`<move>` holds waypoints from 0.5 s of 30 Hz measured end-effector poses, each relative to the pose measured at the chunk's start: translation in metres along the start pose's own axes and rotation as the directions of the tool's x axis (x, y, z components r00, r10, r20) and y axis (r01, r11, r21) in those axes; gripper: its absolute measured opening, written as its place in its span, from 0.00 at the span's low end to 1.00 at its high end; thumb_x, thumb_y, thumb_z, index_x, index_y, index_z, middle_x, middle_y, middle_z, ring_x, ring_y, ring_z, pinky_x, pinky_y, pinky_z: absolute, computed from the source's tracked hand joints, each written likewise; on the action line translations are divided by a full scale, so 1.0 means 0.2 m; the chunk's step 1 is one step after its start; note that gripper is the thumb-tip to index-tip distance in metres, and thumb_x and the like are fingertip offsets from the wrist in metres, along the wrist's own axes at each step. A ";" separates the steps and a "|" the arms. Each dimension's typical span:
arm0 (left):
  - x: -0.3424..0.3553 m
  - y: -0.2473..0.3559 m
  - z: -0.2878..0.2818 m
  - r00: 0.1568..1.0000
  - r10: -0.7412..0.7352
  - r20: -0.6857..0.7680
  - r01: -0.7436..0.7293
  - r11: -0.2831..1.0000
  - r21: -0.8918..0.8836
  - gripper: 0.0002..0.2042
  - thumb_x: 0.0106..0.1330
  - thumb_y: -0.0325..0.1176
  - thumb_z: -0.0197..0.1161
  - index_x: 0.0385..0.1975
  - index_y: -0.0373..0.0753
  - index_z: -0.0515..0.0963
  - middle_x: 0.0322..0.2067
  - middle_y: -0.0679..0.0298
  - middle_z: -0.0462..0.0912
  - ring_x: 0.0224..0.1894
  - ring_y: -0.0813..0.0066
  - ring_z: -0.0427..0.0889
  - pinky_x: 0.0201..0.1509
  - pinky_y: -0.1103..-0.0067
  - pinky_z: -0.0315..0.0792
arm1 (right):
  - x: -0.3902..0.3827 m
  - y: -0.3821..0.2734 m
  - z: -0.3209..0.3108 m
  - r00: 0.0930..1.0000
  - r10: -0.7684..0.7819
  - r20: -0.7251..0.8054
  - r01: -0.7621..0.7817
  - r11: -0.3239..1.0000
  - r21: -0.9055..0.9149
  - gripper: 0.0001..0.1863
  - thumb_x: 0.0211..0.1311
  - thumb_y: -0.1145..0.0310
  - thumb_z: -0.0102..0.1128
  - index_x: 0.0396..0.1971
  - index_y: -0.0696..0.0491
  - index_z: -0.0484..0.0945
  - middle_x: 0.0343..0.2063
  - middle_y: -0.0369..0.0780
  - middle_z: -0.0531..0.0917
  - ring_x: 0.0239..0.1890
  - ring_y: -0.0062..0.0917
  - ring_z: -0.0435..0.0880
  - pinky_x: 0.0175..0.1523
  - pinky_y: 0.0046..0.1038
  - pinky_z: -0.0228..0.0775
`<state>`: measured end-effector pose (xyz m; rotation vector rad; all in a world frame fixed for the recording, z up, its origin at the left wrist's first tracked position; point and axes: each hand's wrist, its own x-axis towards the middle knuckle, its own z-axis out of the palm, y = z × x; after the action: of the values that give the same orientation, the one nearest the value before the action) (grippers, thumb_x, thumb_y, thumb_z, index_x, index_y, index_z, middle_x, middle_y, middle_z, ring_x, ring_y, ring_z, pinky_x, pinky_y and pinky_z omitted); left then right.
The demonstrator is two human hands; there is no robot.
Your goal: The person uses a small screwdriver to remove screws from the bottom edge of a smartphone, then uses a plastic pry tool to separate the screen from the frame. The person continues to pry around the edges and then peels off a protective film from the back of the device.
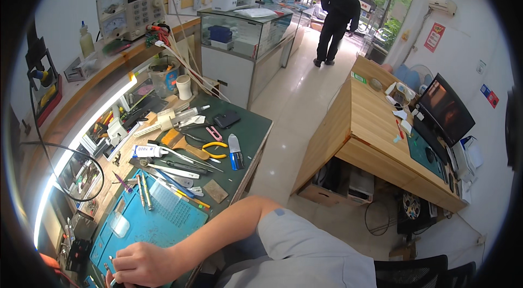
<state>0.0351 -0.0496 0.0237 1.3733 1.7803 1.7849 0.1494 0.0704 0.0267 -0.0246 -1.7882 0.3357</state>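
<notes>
My right hand [143,266] is low in the picture, over the near edge of a blue repair mat [177,222]. Its fingers are curled closed around something small and dark, mostly hidden by the hand and cut off by the lower edge. A sliver of finger shows just left of it; whose hand it belongs to I cannot tell. My left hand does not otherwise appear. On the mat beyond the knuckles lies a small clear plastic piece [119,225]. Slim tweezers [147,192] and a purple-handled screwdriver [122,181] rest at the mat's far side.
Yellow-handled pliers [214,150], a white glue tube [148,151], a brush [182,144] and several tools crowd the bench beyond. A power supply [131,7] stands on the shelf. A wooden desk [381,124] with a monitor [445,109] is at right. A person [338,18] stands near the doorway.
</notes>
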 end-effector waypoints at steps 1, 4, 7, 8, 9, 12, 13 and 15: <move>-0.01 0.01 0.01 0.999 -0.010 -0.044 0.009 1.000 -0.007 0.16 0.77 0.35 0.60 0.55 0.28 0.76 0.50 0.52 0.82 0.49 0.64 0.81 0.54 0.71 0.75 | 0.00 -0.01 0.00 1.000 -0.017 -0.001 0.017 1.000 -0.015 0.07 0.55 0.71 0.62 0.27 0.54 0.73 0.27 0.38 0.72 0.27 0.32 0.77 0.25 0.33 0.69; -0.03 0.00 0.04 0.990 -0.005 -0.142 0.000 0.999 -0.035 0.17 0.78 0.38 0.57 0.53 0.29 0.77 0.49 0.54 0.82 0.48 0.64 0.80 0.53 0.70 0.75 | 0.00 -0.05 0.00 0.998 -0.066 0.001 0.066 0.996 -0.058 0.07 0.54 0.72 0.62 0.27 0.56 0.73 0.28 0.39 0.72 0.28 0.32 0.77 0.26 0.33 0.70; -0.02 0.00 0.06 0.984 0.045 -0.170 -0.053 0.998 -0.046 0.18 0.79 0.41 0.54 0.52 0.29 0.78 0.49 0.54 0.82 0.47 0.64 0.80 0.51 0.69 0.74 | 0.00 -0.07 0.00 0.992 -0.123 0.009 0.124 0.988 -0.091 0.07 0.53 0.72 0.61 0.28 0.58 0.73 0.28 0.40 0.73 0.28 0.33 0.77 0.27 0.33 0.71; -0.03 0.01 0.06 0.984 0.038 -0.172 -0.046 0.998 -0.042 0.18 0.79 0.41 0.54 0.52 0.29 0.78 0.49 0.54 0.82 0.47 0.64 0.80 0.51 0.69 0.74 | 0.00 -0.07 -0.01 0.989 -0.145 0.020 0.147 0.983 -0.109 0.07 0.53 0.72 0.61 0.28 0.58 0.74 0.29 0.41 0.73 0.28 0.34 0.77 0.27 0.33 0.71; -0.03 0.01 0.06 0.985 0.031 -0.171 -0.038 0.999 -0.037 0.18 0.79 0.41 0.54 0.51 0.29 0.78 0.49 0.54 0.82 0.47 0.64 0.80 0.51 0.69 0.74 | -0.01 -0.08 -0.01 0.986 -0.165 0.030 0.168 0.978 -0.127 0.07 0.52 0.72 0.61 0.29 0.59 0.74 0.29 0.42 0.73 0.28 0.34 0.77 0.27 0.33 0.72; -0.04 -0.01 0.07 0.988 0.025 -0.150 -0.032 0.998 -0.048 0.19 0.79 0.42 0.53 0.51 0.29 0.78 0.51 0.52 0.81 0.48 0.63 0.80 0.53 0.69 0.74 | -0.03 -0.09 -0.04 0.976 -0.202 0.074 0.211 0.967 -0.142 0.10 0.51 0.72 0.62 0.31 0.61 0.75 0.29 0.43 0.73 0.30 0.35 0.77 0.30 0.33 0.73; -0.05 -0.01 0.07 0.987 0.024 -0.157 -0.036 0.997 -0.070 0.19 0.79 0.42 0.54 0.51 0.30 0.78 0.51 0.52 0.81 0.48 0.63 0.80 0.54 0.69 0.74 | -0.03 -0.09 -0.04 0.969 -0.237 0.065 0.244 0.957 -0.154 0.10 0.51 0.71 0.61 0.31 0.62 0.76 0.29 0.43 0.73 0.30 0.35 0.78 0.31 0.33 0.74; -0.06 -0.04 0.05 0.982 0.019 -0.189 -0.041 0.993 -0.110 0.19 0.78 0.43 0.54 0.51 0.30 0.79 0.51 0.53 0.81 0.49 0.62 0.80 0.56 0.68 0.74 | 0.00 -0.08 -0.03 0.949 -0.310 0.049 0.314 0.935 -0.162 0.11 0.51 0.71 0.61 0.33 0.63 0.76 0.29 0.43 0.73 0.31 0.35 0.78 0.33 0.33 0.75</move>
<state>0.0442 -0.0508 0.0091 1.2305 1.7238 2.0582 0.1583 0.0561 0.0314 0.1441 -1.8048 -0.0448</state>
